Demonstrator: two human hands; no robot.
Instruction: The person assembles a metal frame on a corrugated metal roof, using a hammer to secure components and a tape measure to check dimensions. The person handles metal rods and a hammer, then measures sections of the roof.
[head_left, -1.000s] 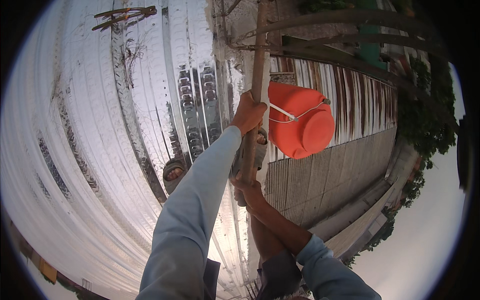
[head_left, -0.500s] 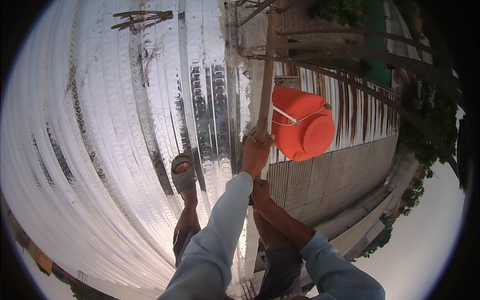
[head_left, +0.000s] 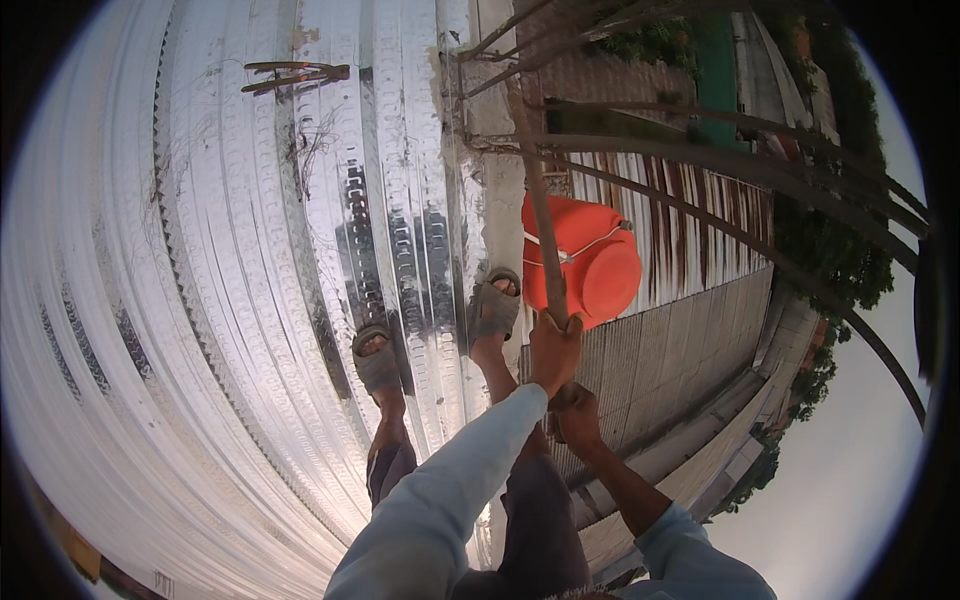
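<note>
The corrugated metal roof (head_left: 230, 330) fills the left and centre, its bright ribs bent by the lens. To the right, beyond its edge, lower roofs (head_left: 670, 350) are seen, rusty and grey, with trees (head_left: 830, 240) far right against a pale sky. Several thin poles (head_left: 720, 160) are slanted across the upper right.

An orange tank (head_left: 590, 262) is set just past the roof edge, right of centre. Across its front a wooden pole (head_left: 540, 225) is run, from the far top down to the hands.

Two feet in grey sandals (head_left: 378, 360) are planted on the roof, the left one nearer than the right.

The pole is gripped by both hands, near its lower end. The left hand (head_left: 555, 352) is wrapped tight around it, fingers closed. The right hand (head_left: 575, 415) is clenched just below, touching the left; the pole under it is hidden. Both sleeves are light blue.
</note>
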